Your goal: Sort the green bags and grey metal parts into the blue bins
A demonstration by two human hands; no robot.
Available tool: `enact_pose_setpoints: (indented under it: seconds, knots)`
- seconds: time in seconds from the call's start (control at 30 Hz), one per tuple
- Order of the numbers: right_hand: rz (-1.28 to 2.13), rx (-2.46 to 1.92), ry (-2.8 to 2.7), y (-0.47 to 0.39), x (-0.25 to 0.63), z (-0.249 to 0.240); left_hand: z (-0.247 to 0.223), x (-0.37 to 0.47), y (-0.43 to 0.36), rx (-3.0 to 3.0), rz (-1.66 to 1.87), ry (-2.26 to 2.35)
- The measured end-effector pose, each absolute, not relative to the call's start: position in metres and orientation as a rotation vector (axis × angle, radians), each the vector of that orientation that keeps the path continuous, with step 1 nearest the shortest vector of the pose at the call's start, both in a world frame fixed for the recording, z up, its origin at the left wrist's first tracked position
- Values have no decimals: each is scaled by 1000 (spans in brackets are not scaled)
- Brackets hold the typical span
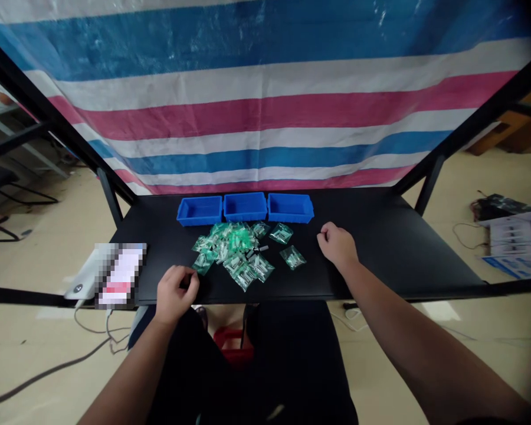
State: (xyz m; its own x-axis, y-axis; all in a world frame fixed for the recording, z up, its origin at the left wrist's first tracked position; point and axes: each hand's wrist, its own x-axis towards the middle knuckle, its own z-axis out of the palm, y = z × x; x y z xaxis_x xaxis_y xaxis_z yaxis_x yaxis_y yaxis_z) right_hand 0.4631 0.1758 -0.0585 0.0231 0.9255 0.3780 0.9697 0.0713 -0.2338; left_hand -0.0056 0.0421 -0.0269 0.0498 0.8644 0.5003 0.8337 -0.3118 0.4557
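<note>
A heap of small clear bags with green parts [234,251] lies in the middle of the black table [402,248]. Two bags lie apart to the right, one [281,232] nearer the bins and one [292,257] closer to me. My left hand [176,293] rests at the table's front edge, fingers curled, just left of the heap; I cannot see anything in it. My right hand [337,244] rests as a loose fist on the table, right of the bags, holding nothing visible.
Three blue bins [199,211] [245,206] [291,208] stand in a row behind the heap. A blurred phone-like device [117,276] lies at the table's left front corner. A striped tarp [265,100] hangs behind. Black frame posts rise at both sides. Cables trail on the floor.
</note>
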Motion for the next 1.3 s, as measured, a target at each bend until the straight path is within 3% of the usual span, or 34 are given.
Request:
enact_pose_setpoints:
  seconds: [0.73, 1.07, 1.3]
  knots:
    - [-27, -1799, -1835, 172, 463, -58, -22, -7, 42, 2255, 1134, 1657]
    - [307, -1320, -2131, 115, 419, -29, -32, -13, 48, 1942, 1082, 1765]
    - [343, -1327, -2230, 85, 385, -27, 14, 3, 92, 1914, 1238, 1741]
